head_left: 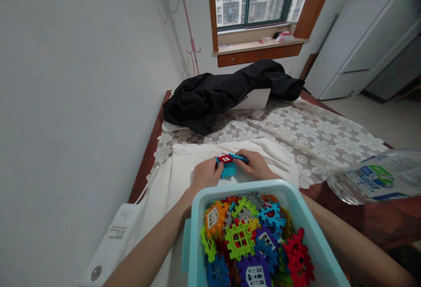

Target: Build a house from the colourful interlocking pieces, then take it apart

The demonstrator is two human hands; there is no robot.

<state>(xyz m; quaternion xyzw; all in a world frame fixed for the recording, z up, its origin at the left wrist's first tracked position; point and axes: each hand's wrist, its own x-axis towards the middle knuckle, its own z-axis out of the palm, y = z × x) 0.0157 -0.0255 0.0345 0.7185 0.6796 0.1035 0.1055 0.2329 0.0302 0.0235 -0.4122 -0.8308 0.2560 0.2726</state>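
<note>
Just beyond the bin, both hands meet over a white cloth (179,159). Between them is a small joined group of interlocking building tiles (228,170), light blue with a red window piece (225,159) at the top. My left hand (206,173) pinches the left side of this group. Fingers of my right hand (255,165) grip a blue tile (239,157) at its right edge. Close in front of me stands a light-blue plastic bin (243,187), heaped with notched tiles in green, orange, purple, red and blue, several with window shapes.
A large clear plastic bottle (378,177) lies at the right. Black cloth (210,98) covers part of a white box (255,99) at the back of the floral tablecloth (315,133). A white power strip (115,238) is at the left, by the wall.
</note>
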